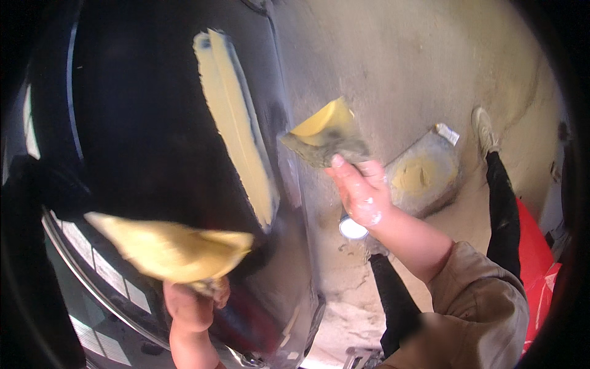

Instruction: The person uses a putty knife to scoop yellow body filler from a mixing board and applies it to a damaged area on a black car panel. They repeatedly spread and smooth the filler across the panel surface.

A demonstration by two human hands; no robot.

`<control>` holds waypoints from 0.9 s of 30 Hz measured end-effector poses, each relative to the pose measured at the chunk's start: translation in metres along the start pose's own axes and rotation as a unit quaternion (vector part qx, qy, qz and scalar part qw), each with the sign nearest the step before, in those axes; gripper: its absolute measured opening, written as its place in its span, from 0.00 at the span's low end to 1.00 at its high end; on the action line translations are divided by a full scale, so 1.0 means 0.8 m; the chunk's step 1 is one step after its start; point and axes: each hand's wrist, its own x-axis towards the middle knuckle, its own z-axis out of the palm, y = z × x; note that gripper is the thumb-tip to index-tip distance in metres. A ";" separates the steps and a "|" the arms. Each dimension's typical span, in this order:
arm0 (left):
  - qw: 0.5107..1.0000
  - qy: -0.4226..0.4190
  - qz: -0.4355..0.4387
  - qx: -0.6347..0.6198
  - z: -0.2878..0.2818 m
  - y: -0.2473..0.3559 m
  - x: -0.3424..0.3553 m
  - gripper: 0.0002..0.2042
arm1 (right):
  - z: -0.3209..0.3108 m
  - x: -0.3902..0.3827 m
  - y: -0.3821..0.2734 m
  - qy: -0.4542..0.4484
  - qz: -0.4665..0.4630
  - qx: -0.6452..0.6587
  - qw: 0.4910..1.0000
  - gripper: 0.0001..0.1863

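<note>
Right now the left hand [190, 304] is closed around the lower end of a wide spreader [169, 246] loaded with yellow filler; the blade looks blurred and lies against the dark car panel [141, 141], below and left of the yellow filler stripe [236, 123]. Fingers pressed tight on the handle part, thumb side facing the panel. Right hand [362, 194] pinches a smaller spreader [326, 138] by its lower edge, thumb on top, other fingers under; it carries a dab of yellow filler and sits just right of the stripe, off the panel's edge, not touching the stripe. White paste smears on the right hand's fingers. Stripe runs long and slanted down the panel, near its right edge.

Rest: concrete floor [399, 61] right of the panel. A mixing board [424, 175] with a yellow filler patch lies on the floor, well right of the stripe. A small white round lid or can [353, 229] sits near the panel's lower right. Person's shoe [484, 130] and dark trouser leg [503, 209] beyond the board. Red item [534, 258] far right, kind unclear.
</note>
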 end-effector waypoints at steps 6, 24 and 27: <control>0.981 -0.180 0.062 0.036 -0.007 0.010 0.008 0.30 | 0.076 -0.017 -0.135 -0.081 -0.001 0.064 0.995 0.15; 0.967 -0.211 0.126 0.065 -0.010 0.007 0.005 0.26 | 0.087 0.006 -0.215 -0.393 -0.121 -0.532 0.740 0.29; 0.979 -0.133 0.059 -0.140 -0.011 0.013 0.000 0.30 | 0.066 0.032 -0.164 -0.445 -0.026 -0.595 0.668 0.32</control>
